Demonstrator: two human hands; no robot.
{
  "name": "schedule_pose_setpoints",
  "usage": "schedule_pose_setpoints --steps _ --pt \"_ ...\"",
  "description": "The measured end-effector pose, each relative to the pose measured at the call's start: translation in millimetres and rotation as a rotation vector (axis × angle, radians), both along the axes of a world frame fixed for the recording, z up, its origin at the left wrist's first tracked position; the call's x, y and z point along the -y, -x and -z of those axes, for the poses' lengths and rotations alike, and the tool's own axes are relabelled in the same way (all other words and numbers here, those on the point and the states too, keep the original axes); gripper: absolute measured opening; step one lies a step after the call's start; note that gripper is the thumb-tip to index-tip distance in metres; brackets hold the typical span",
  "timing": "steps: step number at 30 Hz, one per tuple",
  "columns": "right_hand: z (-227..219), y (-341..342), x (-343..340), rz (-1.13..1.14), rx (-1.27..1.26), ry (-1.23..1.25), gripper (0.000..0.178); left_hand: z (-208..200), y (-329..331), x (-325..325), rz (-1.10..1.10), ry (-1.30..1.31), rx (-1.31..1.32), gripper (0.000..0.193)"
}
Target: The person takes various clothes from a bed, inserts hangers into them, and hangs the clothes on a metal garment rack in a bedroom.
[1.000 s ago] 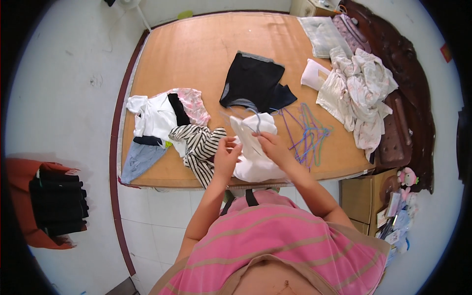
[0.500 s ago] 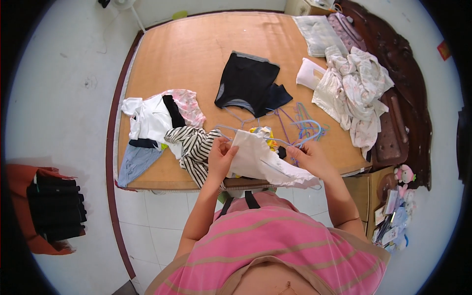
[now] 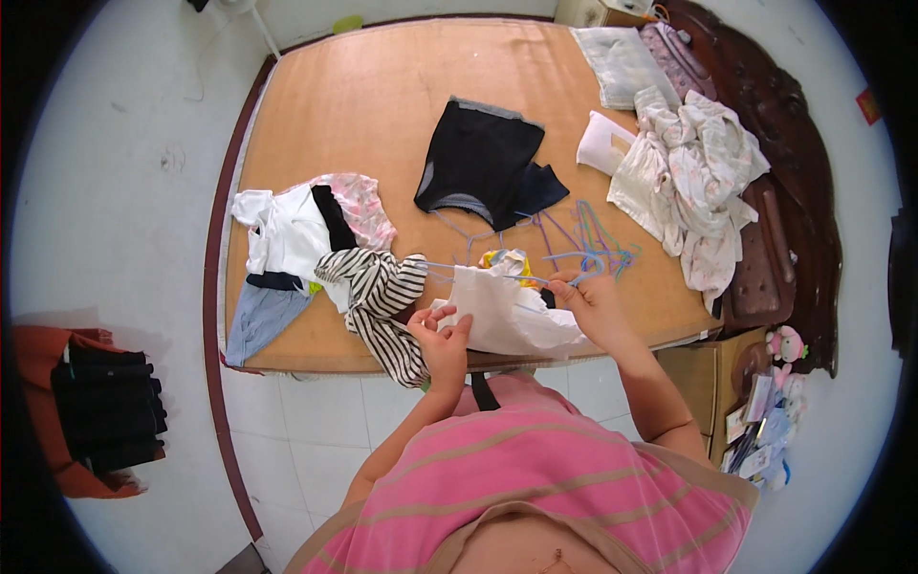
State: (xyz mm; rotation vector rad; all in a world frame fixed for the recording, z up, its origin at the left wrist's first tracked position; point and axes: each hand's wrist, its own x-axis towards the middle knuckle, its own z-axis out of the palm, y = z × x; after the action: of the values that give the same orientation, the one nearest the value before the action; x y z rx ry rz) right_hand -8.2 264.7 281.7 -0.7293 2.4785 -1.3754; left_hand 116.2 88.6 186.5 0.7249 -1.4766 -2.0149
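Observation:
My right hand (image 3: pixel 588 304) pinches a light blue clothes hanger (image 3: pixel 521 279) close to its hook, over the bed's near edge. A white garment (image 3: pixel 502 316) hangs from the hanger, its folds dropping toward the edge. My left hand (image 3: pixel 443 346) is at the garment's left side, fingers apart and thumb by the cloth; whether it touches the cloth I cannot tell. Just left of it lies a black-and-white striped garment (image 3: pixel 382 287). Behind the white garment a yellow patterned cloth (image 3: pixel 512 260) shows in part.
Black clothing (image 3: pixel 478 158) lies mid-bed, with loose coloured hangers (image 3: pixel 607 251) to its right. A pile with a white shirt (image 3: pixel 287 230) and blue garment (image 3: pixel 263 320) is at left. Crumpled bedding (image 3: pixel 684 177) lies by the dark headboard (image 3: pixel 794 143). A cabinet (image 3: pixel 703 378) stands near right.
My left hand has let go of the hanger's left part and moved down and slightly right. The hanger and white garment have shifted left, with my right hand still on the hanger.

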Motion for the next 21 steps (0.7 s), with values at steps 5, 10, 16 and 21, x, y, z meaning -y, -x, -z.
schedule_pose_setpoints --steps 5,10,16,21 --pt "1.6 10.2 -0.2 -0.157 0.025 -0.109 0.038 15.5 4.8 45.0 0.435 -0.018 0.176 0.013" --pt "-17.6 16.1 -5.0 -0.231 0.295 -0.088 0.026 -27.8 23.5 85.4 0.092 -0.051 0.025 0.021" --pt "-26.1 40.5 8.3 -0.225 0.335 0.014 0.022 -25.3 30.1 91.2 0.319 0.070 0.126 0.020" --pt "16.6 137.5 30.1 -0.107 0.122 -0.247 0.026 23.2 43.8 115.0 0.203 -0.006 0.247 0.018"
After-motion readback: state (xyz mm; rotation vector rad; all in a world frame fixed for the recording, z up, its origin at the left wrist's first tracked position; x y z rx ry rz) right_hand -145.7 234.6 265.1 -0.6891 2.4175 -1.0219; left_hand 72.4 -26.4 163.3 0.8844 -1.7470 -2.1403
